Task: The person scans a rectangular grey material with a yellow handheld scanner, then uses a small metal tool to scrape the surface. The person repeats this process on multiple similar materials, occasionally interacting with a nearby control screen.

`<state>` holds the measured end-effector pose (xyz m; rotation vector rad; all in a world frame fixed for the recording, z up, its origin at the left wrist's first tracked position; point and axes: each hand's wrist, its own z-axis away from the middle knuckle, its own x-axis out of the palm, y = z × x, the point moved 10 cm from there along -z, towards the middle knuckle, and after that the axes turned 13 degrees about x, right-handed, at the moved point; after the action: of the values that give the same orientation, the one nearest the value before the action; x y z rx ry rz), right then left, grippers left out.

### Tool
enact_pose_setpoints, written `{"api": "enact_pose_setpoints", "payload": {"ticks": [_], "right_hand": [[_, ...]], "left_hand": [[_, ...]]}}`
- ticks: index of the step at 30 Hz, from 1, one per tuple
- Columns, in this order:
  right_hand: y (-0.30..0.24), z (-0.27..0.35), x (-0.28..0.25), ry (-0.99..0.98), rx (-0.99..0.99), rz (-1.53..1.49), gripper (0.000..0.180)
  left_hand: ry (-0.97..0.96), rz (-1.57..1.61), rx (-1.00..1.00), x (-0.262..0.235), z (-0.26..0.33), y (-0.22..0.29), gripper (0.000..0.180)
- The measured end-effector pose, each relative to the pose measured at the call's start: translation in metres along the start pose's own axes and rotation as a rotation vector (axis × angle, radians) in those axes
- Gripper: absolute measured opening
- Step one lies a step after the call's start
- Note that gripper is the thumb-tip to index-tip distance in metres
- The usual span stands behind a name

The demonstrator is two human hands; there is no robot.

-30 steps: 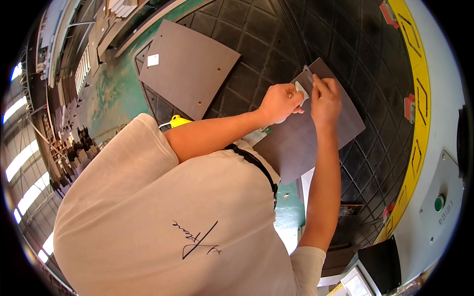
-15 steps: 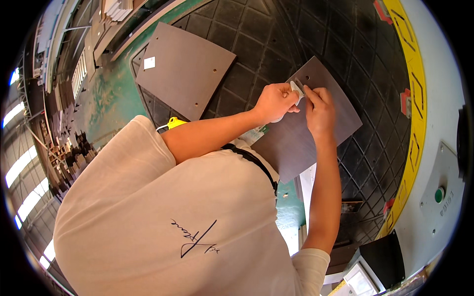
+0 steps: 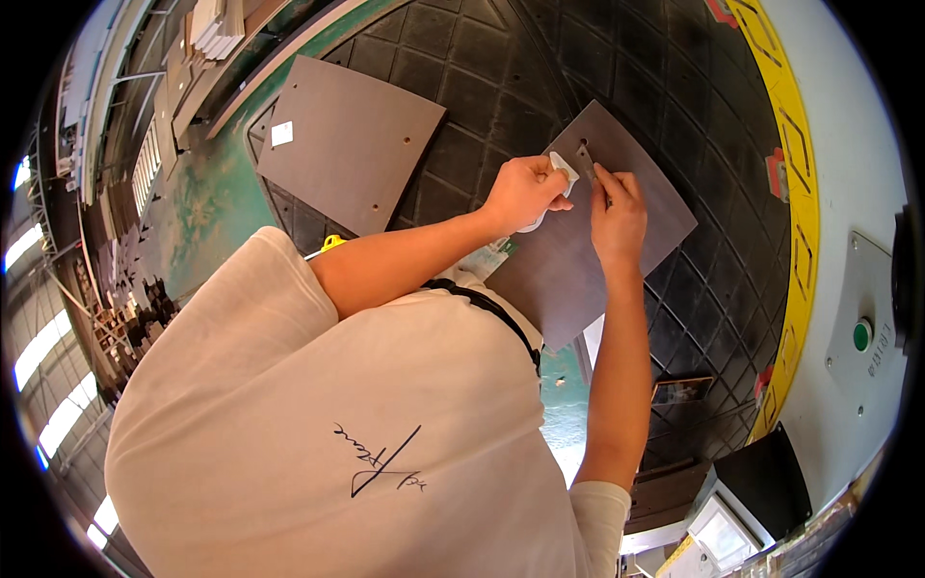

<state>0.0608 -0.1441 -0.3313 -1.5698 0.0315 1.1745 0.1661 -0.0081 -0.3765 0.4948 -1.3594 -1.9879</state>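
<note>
A grey-brown board (image 3: 564, 260) lies in front of me with a round hole near its far corner. My left hand (image 3: 525, 196) is closed on a white sheet (image 3: 564, 170), paper or cloth, part of which also shows below the fingers. My right hand (image 3: 619, 214) pinches a small thin strip (image 3: 586, 162) between thumb and fingers. The strip's tip points toward the hole, over the board's surface. Whether it touches the board I cannot tell. A small gap separates the two hands.
A second grey-brown board (image 3: 347, 144) with a white label lies at the left on the black quilted surface (image 3: 472, 72). Yellow edging (image 3: 800, 193) runs along a pale machine with a green button (image 3: 861, 335) at the right. A yellow object (image 3: 332, 243) sits near my left elbow.
My hands have drawn slightly apart, and the strip in my right hand now shows clear of the white sheet. The view has shifted a little.
</note>
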Motion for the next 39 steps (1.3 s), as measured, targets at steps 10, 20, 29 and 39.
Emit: {"api": "enact_pose_setpoints", "payload": {"ticks": [10,20,29,39], "right_hand": [[-0.007,0.003,0.002,0.021,-0.055,0.002,0.021],[-0.006,0.005,0.004,0.033,-0.034,0.037,0.024],[-0.013,-0.002,0.012,-0.069,-0.054,0.216,0.035],[-0.011,-0.014,0.014,-0.216,0.074,0.217,0.036]], "left_hand": [[-0.013,0.04,0.019,0.001,0.001,-0.004,0.022],[0.004,0.04,0.054,-0.001,0.007,-0.003,0.023],[0.016,0.028,-0.069,-0.006,0.033,-0.015,0.028],[-0.028,0.085,-0.022,-0.005,0.03,-0.02,0.025]]}}
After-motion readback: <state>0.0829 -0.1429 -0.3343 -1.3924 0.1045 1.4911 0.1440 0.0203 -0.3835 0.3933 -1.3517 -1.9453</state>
